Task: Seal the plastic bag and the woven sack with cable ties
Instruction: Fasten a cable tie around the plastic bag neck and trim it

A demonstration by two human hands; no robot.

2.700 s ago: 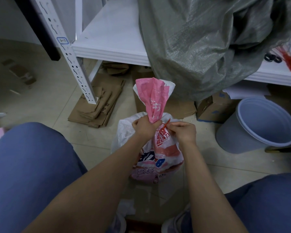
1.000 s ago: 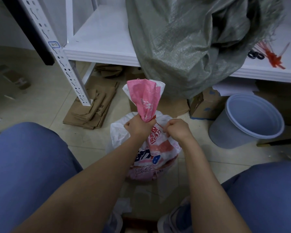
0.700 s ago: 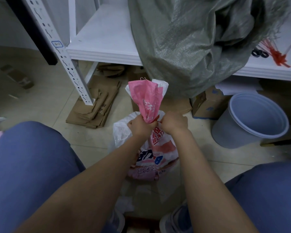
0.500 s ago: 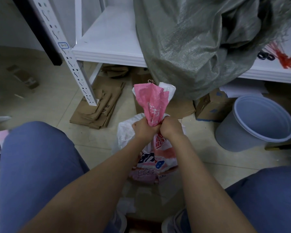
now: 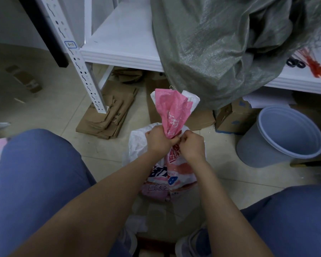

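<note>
Okay, from my remote seat: nearest the camera I see two knees in blue trousers, left knee (image 5: pixel 35 182) and right knee (image 5: pixel 295 219), with a grey shoe (image 5: pixel 189 243) at the bottom edge. Both bare forearms reach forward between them.

The left hand (image 5: pixel 158 140) is clenched round the gathered neck of the plastic bag (image 5: pixel 167 173), thumb side up. The right hand (image 5: pixel 192 143) is curled into a fist and touches the same neck from the right. I cannot tell what its fingers hold, and I see no tie at the neck. The bag stands upright on the tiled floor (image 5: pixel 44 101) between the feet. It is white and pink with print, and its pink top (image 5: pixel 172 112) flares above the fists.

Beyond the bag lies flattened cardboard (image 5: pixel 107 115) at the foot of a perforated white upright (image 5: pixel 76 58). To the right sits a grey bucket (image 5: pixel 285 134), mouth up, with a cardboard box (image 5: pixel 230 115) just beside it.

Farther back the woven sack (image 5: pixel 220 43), grey-green, rests on the white shelf (image 5: pixel 122 39) and sags over its front edge, mouth loose. Red cable ties (image 5: pixel 315 65) lie on the shelf to the sack's right, near two black rings (image 5: pixel 295 63).
</note>
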